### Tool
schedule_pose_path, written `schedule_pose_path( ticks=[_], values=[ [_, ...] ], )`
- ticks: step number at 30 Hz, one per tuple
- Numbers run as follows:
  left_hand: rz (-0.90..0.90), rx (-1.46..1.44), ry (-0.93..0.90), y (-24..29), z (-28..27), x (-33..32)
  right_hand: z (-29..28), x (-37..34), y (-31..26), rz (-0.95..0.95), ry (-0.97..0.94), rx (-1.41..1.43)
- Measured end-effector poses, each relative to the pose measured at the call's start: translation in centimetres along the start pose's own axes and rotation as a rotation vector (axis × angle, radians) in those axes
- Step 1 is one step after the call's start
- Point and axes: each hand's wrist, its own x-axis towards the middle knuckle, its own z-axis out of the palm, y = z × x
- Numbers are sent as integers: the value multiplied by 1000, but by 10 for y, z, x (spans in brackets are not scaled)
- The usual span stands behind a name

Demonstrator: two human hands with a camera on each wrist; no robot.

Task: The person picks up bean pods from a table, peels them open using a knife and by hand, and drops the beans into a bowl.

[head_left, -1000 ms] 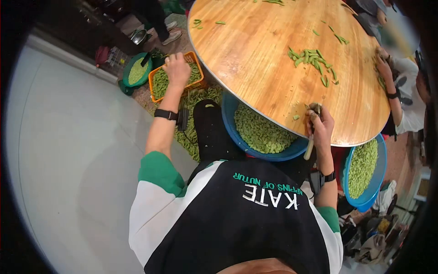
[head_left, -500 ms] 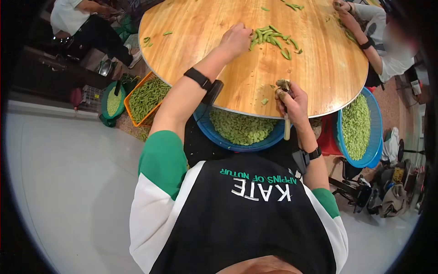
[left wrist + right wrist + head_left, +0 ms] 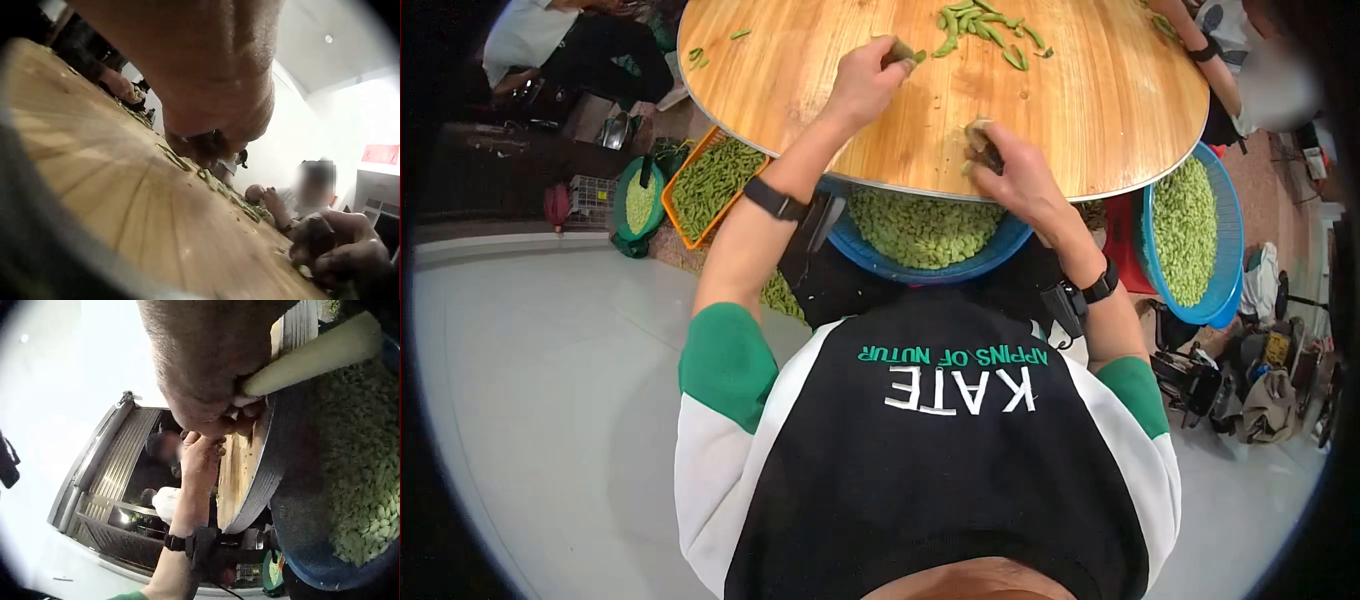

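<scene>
In the head view my left hand [image 3: 870,80] is over the table, thumb and fingers pinching a green bean pod [image 3: 919,57] whose tip pokes out. Near the table's front edge, my right hand [image 3: 1020,175] grips a knife with its fingers curled. The knife's pale handle [image 3: 312,359] sticks out of that hand in the right wrist view; its blade is hidden. Dark stains or coverings show on the right fingertips. A loose pile of green pods [image 3: 980,22] lies beyond my hands on the round wooden table [image 3: 1090,120].
Under the table edge, before my lap, stands a blue tub [image 3: 900,272] of pale green pieces. Another blue tub [image 3: 1228,235] is at right. An orange basket [image 3: 677,222] of pods and a green basin [image 3: 622,205] sit at left. Other people are around the table.
My left hand went from above the orange basket to the pod pile, then drew back toward me with a pod. The right hand stays near the table edge, its knife handle now hidden in the head view.
</scene>
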Motion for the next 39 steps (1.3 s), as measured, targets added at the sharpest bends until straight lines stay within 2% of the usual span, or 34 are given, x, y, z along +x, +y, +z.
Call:
schedule_pose_path(
  ticks=[1, 3, 4, 6, 8, 10, 12, 13, 14, 16, 18, 20, 21, 24, 27, 29, 37, 39],
  values=[
    [-60, -134, 3, 3, 2, -11, 4, -2, -1, 2, -4, -1],
    [-172, -506, -15, 20, 4, -34, 10, -5, -4, -244, 57, -260],
    [-170, -508, -15, 27, 6, -44, 11, -6, -6, -243, 57, -262],
    [-324, -777, -82, 38, 8, -58, 12, -10, -12, -249, 9, -281],
    [-345, -891, -89, 31, 17, -68, 15, -21, -22, -284, -111, -125],
    [-376, -924, -72, 34, 18, -71, 20, -27, -27, -314, -128, -105],
    [-390, -964, -84, 33, 16, -72, 25, -27, -25, -326, -62, 31],
    [-397, -998, -101, 32, 15, -71, 26, -24, -27, -258, 35, 163],
    [-392, -996, -97, 30, 14, -71, 23, -19, -29, -264, 34, 162],
    [-337, -986, -160, 30, 15, -72, 16, -8, -30, 239, 75, 684],
    [-341, -975, -156, 32, 17, -73, 23, 0, -21, 245, 68, 788],
    [-339, -908, -179, 34, 15, -72, 33, 3, -7, 166, -72, 1004],
    [-341, -907, -174, 35, 14, -71, 32, 2, -15, 201, -54, 1097],
    [-362, -816, -208, 36, 15, -72, 34, -1, -20, 155, -11, 1144],
    [-310, -796, -202, 39, 17, -71, 32, 0, -18, 172, -21, 1192],
    [-345, -884, -203, 41, 15, -71, 33, 0, -15, 152, -22, 1186],
    [-330, -942, -169, 40, 17, -71, 35, 1, -17, 119, -25, 1147],
    [-332, -993, -171, 36, 16, -70, 36, 1, -22, 157, 51, 1072]
  ],
)
